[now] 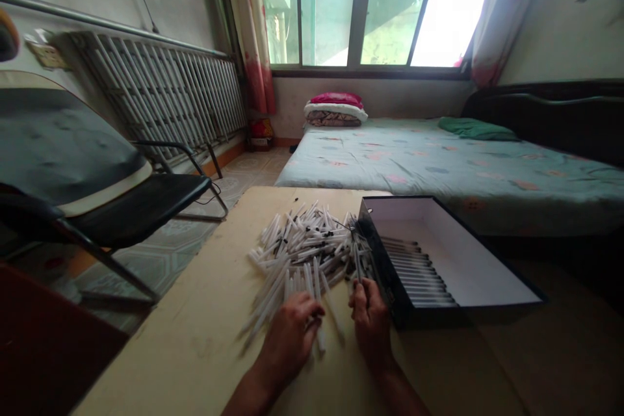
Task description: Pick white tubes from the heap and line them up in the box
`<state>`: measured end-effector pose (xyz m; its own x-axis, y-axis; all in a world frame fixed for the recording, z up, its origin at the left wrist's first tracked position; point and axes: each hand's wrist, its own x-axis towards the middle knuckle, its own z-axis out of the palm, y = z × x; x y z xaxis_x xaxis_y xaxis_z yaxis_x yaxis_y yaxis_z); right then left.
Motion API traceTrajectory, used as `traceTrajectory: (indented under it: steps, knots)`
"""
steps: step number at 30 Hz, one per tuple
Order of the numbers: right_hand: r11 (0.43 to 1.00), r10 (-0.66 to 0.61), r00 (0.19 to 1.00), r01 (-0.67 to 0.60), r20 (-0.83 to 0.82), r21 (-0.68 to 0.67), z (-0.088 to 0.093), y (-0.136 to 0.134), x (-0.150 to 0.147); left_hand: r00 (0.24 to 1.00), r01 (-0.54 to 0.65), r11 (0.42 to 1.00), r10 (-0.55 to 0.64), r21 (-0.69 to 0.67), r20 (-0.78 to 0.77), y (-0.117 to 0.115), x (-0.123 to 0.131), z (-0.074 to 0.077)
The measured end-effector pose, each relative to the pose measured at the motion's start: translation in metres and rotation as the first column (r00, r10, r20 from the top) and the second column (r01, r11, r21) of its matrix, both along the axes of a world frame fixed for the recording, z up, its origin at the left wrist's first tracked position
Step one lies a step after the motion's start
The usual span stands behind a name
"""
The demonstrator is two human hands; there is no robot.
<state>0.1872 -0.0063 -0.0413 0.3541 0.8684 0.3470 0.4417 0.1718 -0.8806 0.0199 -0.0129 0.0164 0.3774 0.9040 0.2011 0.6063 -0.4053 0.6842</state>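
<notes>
A heap of slender white plastic tubes (pixel 312 240), mixed with small black pieces that look like pen parts, lies on the pale table (pixel 205 312). At the near side of the heap, my left hand (pixel 295 325) is closed, its thumb and fingers pinching a white tube. My right hand (pixel 368 315) is beside the box's left wall, its fingers closed around a thin, greyish pen-like stick (pixel 359 266) pointing away from me. Inside the open dark box (pixel 480 260) with a white lining, several finished-looking pens (pixel 422 276) with dark ends lie side by side.
Behind the table is a bed (pixel 390 156) with a light patterned sheet and folded bedding (pixel 335 109). A black armchair (pixel 141 201) stands at the left, near a metal rail frame (pixel 170 84) along the wall. A window (pixel 361 13) is at the back.
</notes>
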Motion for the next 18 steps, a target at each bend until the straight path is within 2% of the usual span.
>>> traceTrajectory:
  steps: [2,5,8,10,12,15,17,18]
  knots:
    - [1.000,0.009,1.000,-0.009,0.010,0.003,0.001,-0.001,-0.001,0.980,0.106,0.994,-0.103,0.006,-0.170,-0.006,0.004,0.005]
    - [1.000,0.021,0.999,-0.022,0.024,0.018,0.003,-0.002,-0.005,0.930,0.182,0.983,-0.169,0.010,-0.325,-0.011,0.011,0.005]
    - [0.999,0.031,0.999,-0.031,0.024,0.026,0.006,-0.003,-0.006,0.920,0.190,0.981,-0.166,0.033,-0.355,-0.011,0.015,0.001]
    - [0.999,0.026,1.000,-0.026,0.017,0.031,0.007,-0.004,-0.005,0.932,0.187,0.982,-0.166,0.037,-0.322,-0.009,0.016,-0.001]
    - [0.999,0.018,1.000,-0.018,0.008,0.035,0.007,-0.004,-0.004,0.964,0.173,0.984,-0.162,0.033,-0.209,-0.006,0.016,-0.002]
    - [0.999,0.032,0.999,-0.032,0.006,0.042,0.008,-0.006,-0.004,0.986,0.071,0.997,-0.071,0.006,0.150,0.002,0.014,-0.001]
    - [0.997,0.055,0.998,-0.056,0.026,0.050,0.010,-0.009,-0.005,0.897,-0.032,0.994,0.073,-0.101,0.437,0.011,0.011,-0.001]
    - [0.996,0.072,0.996,-0.075,0.042,0.056,0.011,-0.011,-0.006,0.808,-0.065,0.980,0.161,-0.186,0.567,0.015,0.009,-0.002]
